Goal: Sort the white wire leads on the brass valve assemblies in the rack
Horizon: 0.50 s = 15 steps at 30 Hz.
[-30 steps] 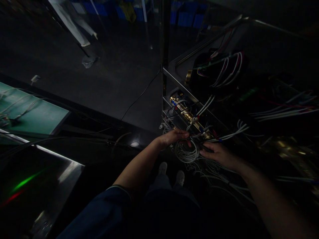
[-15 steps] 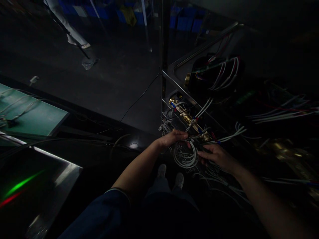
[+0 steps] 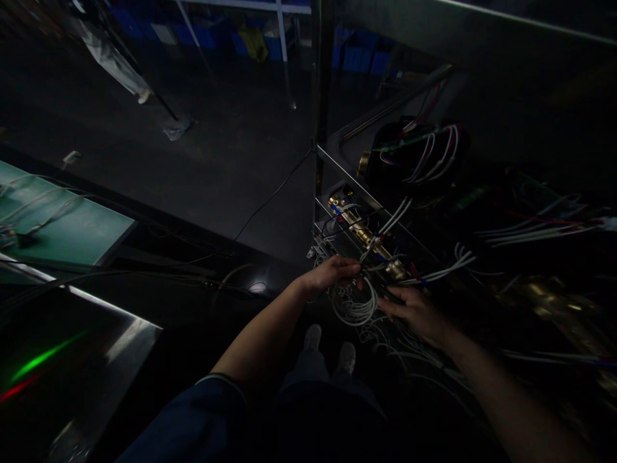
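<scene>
- Here's the left hand [image 3: 335, 271], thumb and fingertips closed on the top of a coil of pale cable [image 3: 357, 320]!
- That coil hangs in loops just off the near edge of the metal rack [image 3: 344, 172], between the two hands.
- Over to the right hand [image 3: 413, 311]: fingers half curled, reaching to the coil's right side, a slender dark piece beside them; too dim to tell whether they grip it.
- Just beyond the hands, a brass manifold [image 3: 359, 227] lies slantwise along the rack's near edge, blue and red marks on it, pale wires running across.
- Higher up, near the rack's left corner, sits a round black housing [image 3: 393, 168], wires arching over it and a brass threaded fitting [image 3: 364, 162] at its left end.
- Below the right hand, loose pale cables [image 3: 409, 354] trail in a tangle.
</scene>
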### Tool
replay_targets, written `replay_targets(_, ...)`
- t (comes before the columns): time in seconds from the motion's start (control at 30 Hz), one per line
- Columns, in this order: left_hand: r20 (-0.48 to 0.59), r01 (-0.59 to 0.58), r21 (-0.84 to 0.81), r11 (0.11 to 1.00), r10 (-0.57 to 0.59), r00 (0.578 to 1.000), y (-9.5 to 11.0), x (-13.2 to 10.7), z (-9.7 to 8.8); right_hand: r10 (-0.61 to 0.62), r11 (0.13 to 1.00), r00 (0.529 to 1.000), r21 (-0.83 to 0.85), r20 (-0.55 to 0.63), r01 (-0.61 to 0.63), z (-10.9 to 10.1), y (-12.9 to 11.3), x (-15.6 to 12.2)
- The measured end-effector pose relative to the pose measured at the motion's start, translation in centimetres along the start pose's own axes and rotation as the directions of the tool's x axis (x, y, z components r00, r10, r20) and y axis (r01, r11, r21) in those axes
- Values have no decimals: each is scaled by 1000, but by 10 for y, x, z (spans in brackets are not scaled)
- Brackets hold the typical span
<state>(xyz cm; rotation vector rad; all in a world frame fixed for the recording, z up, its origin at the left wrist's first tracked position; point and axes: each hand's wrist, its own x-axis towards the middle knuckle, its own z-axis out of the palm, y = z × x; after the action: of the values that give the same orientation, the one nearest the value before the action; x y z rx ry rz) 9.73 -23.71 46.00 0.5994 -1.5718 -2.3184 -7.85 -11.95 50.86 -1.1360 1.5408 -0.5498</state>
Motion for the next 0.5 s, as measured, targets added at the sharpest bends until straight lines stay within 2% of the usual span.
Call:
replay_targets(0.07, 19, -20, 2, 1000, 20, 1000, 2, -2, 2, 72, 961, 993, 261, 93, -94, -2, 0, -3)
replay_targets(0.17, 28, -8, -6, 1000, 8, 1000, 4, -3, 5, 99, 891, 979, 423, 176, -166, -7, 3, -6)
replay_targets(0.37, 59, 12, -104, 995, -6, 998, 7, -2, 9, 68, 829, 962, 522, 263, -201, -12, 4, -6)
replay_targets(0.5, 64, 15, -134, 991, -7, 998, 7, 1, 9, 78, 906, 979, 397, 188, -148, -13, 4, -5)
